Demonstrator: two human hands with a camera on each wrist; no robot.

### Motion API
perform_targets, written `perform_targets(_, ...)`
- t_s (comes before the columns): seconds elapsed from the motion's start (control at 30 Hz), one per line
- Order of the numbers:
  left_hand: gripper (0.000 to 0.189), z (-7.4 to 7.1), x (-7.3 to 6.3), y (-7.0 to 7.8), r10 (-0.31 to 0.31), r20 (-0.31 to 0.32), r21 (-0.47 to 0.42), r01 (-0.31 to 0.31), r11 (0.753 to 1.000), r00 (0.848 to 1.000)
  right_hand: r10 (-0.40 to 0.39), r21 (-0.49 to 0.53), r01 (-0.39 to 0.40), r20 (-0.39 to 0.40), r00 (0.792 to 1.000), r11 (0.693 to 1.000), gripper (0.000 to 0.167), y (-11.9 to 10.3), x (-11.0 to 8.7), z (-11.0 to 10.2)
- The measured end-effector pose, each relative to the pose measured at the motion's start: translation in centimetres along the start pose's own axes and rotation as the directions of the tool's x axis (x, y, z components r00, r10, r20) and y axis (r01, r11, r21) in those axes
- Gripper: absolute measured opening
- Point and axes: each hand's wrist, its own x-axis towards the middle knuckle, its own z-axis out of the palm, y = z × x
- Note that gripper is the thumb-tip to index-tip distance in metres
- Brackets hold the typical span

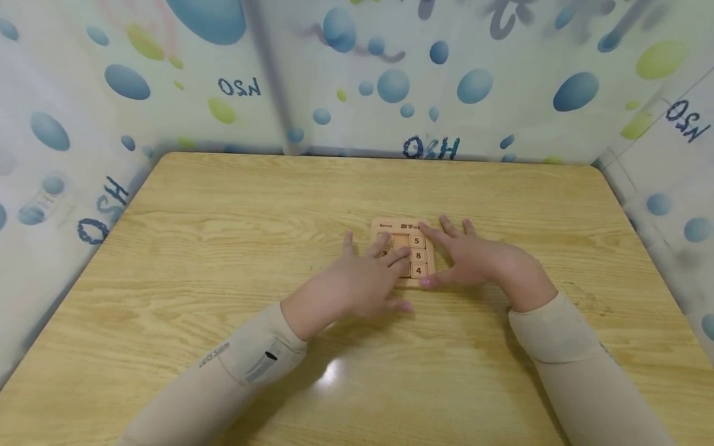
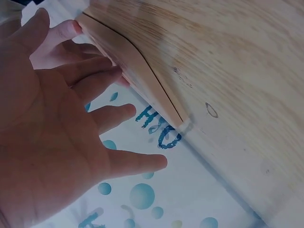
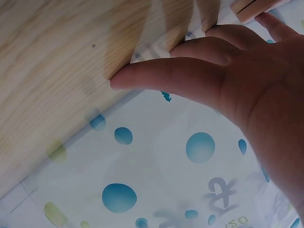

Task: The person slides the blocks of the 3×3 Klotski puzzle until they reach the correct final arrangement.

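Note:
A square wooden number slide puzzle (image 1: 401, 223) lies flat near the middle of the table. Its right column shows tiles 5 (image 1: 417, 241), 8 (image 1: 418, 255) and 4 (image 1: 419, 271); a gap shows at the top of the middle column. Over the left and lower part spreads my left hand (image 1: 362, 282), fingers extended, fingertips at the tiles, hiding several of them. My right hand (image 1: 468, 257) is splayed at the right side, thumb at the lower right corner and a finger at the upper right. In the right wrist view, other fingertips of the right hand (image 3: 228, 71) rest on the wood.
The wood-grain table (image 1: 223, 217) extends around the puzzle on every side. Behind it and at both sides stands a pale wall covering (image 1: 357, 99) with blue and green drops and lettering. Beige sleeves (image 1: 563, 334) cover both forearms.

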Motion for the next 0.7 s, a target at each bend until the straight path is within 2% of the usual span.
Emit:
perform_targets(0.23, 0.089, -0.4, 0.1, -0.6, -0.013, 0.007, -0.013, 0.013, 1.0, 1.0, 0.005, 0.001, -0.005, 0.002, 1.0, 1.0, 0.116, 0.0, 0.1, -0.1)
perform_targets(0.43, 0.081, -0.7, 1.2, -1.5, -0.006, -0.014, -0.038, 0.005, 0.999, 1.0, 0.0, 0.011, 0.0, 0.014, 1.0, 1.0, 0.116, 0.0, 0.1, -0.1)
perform_targets(0.7, 0.077, -0.8, 2.3, -2.9, -0.011, -0.008, -0.075, 0.01, 0.997, 1.0, 0.013, 0.015, -0.013, 0.02, 1.0, 1.0, 0.115, 0.0, 0.0, -0.1)
